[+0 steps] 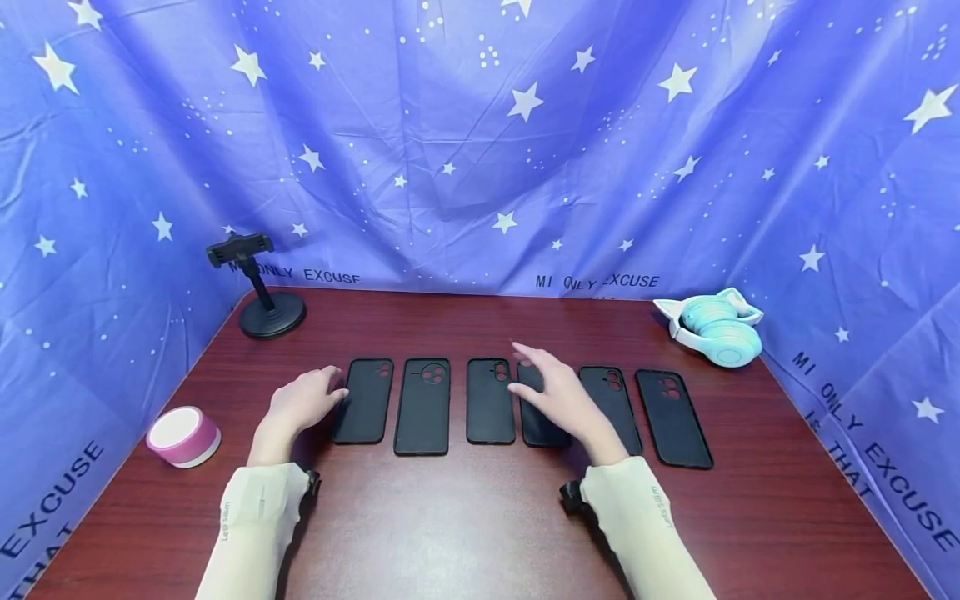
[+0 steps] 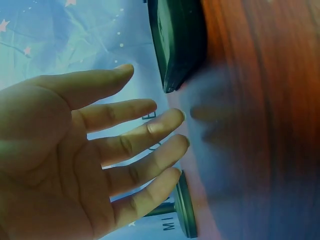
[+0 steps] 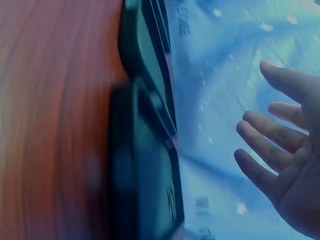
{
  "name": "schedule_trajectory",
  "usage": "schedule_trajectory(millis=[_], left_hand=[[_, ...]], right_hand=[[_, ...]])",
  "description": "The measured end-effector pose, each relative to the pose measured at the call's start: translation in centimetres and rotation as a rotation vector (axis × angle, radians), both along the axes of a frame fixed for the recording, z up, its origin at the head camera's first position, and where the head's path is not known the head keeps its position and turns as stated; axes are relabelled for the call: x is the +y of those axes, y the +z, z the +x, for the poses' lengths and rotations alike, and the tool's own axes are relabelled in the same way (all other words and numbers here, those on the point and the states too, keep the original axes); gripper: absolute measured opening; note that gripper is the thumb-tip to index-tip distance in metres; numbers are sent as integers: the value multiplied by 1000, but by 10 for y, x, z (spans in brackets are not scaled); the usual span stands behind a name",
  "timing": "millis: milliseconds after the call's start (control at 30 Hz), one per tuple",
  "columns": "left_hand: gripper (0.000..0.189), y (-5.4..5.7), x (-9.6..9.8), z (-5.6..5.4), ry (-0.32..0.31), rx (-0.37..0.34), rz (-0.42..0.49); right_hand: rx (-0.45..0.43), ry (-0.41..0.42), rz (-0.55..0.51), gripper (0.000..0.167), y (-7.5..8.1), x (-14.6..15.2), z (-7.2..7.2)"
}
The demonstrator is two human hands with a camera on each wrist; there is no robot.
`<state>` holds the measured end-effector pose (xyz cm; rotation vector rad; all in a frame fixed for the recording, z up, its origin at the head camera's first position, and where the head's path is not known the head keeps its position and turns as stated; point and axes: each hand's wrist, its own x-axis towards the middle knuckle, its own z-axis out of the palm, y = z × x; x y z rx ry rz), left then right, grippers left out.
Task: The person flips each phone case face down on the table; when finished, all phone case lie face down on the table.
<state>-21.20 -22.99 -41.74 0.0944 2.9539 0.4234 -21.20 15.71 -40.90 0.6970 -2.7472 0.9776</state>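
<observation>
Several black phone cases lie in a row on the table. My left hand (image 1: 303, 402) is beside the leftmost phone case (image 1: 364, 402), its fingers spread and loosely bent. In the left wrist view that hand (image 2: 75, 150) holds nothing, and the end of a case (image 2: 177, 40) shows past the thumb. Over the fourth phone case (image 1: 542, 427) hovers my right hand (image 1: 561, 396), partly covering it. Seen from the right wrist, the hand (image 3: 300, 185) has its fingers apart and nothing between them; a blurred case (image 3: 155, 195) lies nearby.
A black phone stand (image 1: 272, 314) stands at the back left, and a pink and white round object (image 1: 185, 437) sits at the left edge. Light-blue cat-ear headphones (image 1: 716, 329) lie at the back right. A starry blue curtain (image 1: 450, 117) surrounds the dark red table (image 1: 420, 533).
</observation>
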Motion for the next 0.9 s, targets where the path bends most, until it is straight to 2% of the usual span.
schedule_trajectory(millis=[333,633,900], left_hand=[[44,1,1,1,0,-13,-23],[44,-1,4,2,-8,-10,-11],[45,-3,8,0,-5,-20,-36]], right_hand=[[-123,39,-3,59,-11,-57,-8],[-147,169,27,59,-13,-112,-3],[-157,224,46,60,-20,-152,4]])
